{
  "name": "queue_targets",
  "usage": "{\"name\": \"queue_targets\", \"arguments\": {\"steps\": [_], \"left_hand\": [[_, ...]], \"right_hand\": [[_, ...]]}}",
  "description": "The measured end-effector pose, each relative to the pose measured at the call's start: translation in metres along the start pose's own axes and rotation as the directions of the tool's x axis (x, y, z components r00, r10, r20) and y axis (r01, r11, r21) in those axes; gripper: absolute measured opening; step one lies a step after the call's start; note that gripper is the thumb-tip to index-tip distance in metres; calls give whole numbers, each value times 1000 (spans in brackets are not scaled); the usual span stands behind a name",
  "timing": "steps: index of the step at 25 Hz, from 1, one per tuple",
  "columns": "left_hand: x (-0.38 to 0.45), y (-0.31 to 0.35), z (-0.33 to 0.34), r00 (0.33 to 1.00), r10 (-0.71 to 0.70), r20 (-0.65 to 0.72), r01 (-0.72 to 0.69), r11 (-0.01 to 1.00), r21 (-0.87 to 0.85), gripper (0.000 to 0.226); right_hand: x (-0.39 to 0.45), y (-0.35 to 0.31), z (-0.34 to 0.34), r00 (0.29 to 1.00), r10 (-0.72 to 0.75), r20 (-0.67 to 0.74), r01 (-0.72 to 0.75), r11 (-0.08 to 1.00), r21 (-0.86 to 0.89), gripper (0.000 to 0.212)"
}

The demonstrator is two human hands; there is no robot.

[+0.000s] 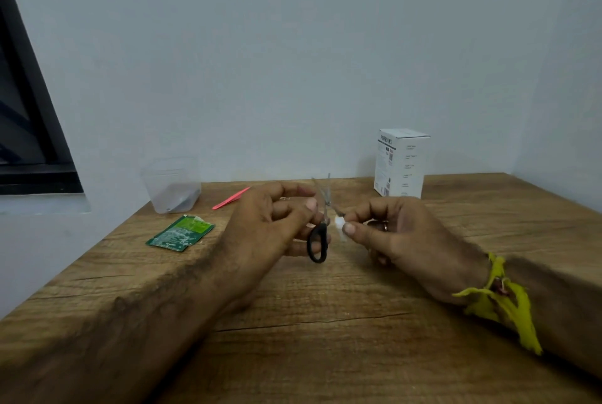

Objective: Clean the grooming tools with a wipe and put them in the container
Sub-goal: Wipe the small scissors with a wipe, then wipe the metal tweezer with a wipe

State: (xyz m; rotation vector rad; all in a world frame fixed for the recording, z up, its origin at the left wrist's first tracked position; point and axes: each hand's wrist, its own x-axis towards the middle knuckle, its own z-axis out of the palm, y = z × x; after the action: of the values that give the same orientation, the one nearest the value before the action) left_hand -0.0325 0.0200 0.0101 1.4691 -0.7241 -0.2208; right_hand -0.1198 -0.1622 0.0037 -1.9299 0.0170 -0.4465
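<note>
- On the wooden table (325, 338), largest surface in view, holding everything for the job; running back to a pale wall, dark window frame at far left.
- Standing at the back right, a white box (400, 164); printing along its top edge and a code patch on the side too blurred for reading, no brand legible.
- Sitting at the back left, the clear container (172, 185), with something dark lying in its bottom — probably a tool already cleaned and stowed, though not identifiable from here.
- Working above mid-table, close together but not touching: left hand (277, 224) curling its fingers round the black-handled scissors (321, 227), blades parted and pointing up; right hand (387, 234) pinching a small white wipe (340, 227) against one blade.
- Lying torn open near the container, a green sachet (180, 232); print on it unreadable.
- Waiting beside the container, behind the left hand, a pink file (231, 198), apparently not yet wiped.
- Judging progress: roughly midway — scissors being cleaned now, still needing to go into the container, the file still needing both wiping and stowing.
- Showing on the right wrist, a yellow thread tie (501, 302).
</note>
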Motion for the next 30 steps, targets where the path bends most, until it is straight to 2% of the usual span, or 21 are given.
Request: {"name": "queue_targets", "arguments": {"steps": [3,7,11,14,17,19,21,26,30], "left_hand": [[1,-1,-7,997,-41,59,40,999,28,15],[-1,-5,-2,993,-80,87,65,985,159,14],[2,-12,5,999,-19,-31,25,978,206,11],[5,-19,7,998,-6,-67,18,983,183,12],[5,-20,10,1000,5,-9,-3,976,217,16],[6,-20,11,1000,9,3,-10,967,256,21],[8,-19,11,999,-4,-45,16,963,270,15],[13,-15,7,985,50,-165,5,948,319,13],[17,-14,-1,974,118,-191,-4,860,510,7]], "right_hand": [[3,0,-4,997,56,-45,-48,985,165,9],[2,-1,-2,999,39,-28,-34,989,146,8],[-1,-1,5,998,32,45,-36,995,95,10],[2,1,12,998,50,44,-56,985,163,14],[6,2,14,996,74,40,-82,963,255,16],[9,4,14,995,95,4,-92,948,304,15],[11,4,13,990,120,-68,-92,940,328,11],[14,-1,15,967,176,-184,-120,953,279,8],[26,1,24,956,188,-225,-145,970,194,9]]}}
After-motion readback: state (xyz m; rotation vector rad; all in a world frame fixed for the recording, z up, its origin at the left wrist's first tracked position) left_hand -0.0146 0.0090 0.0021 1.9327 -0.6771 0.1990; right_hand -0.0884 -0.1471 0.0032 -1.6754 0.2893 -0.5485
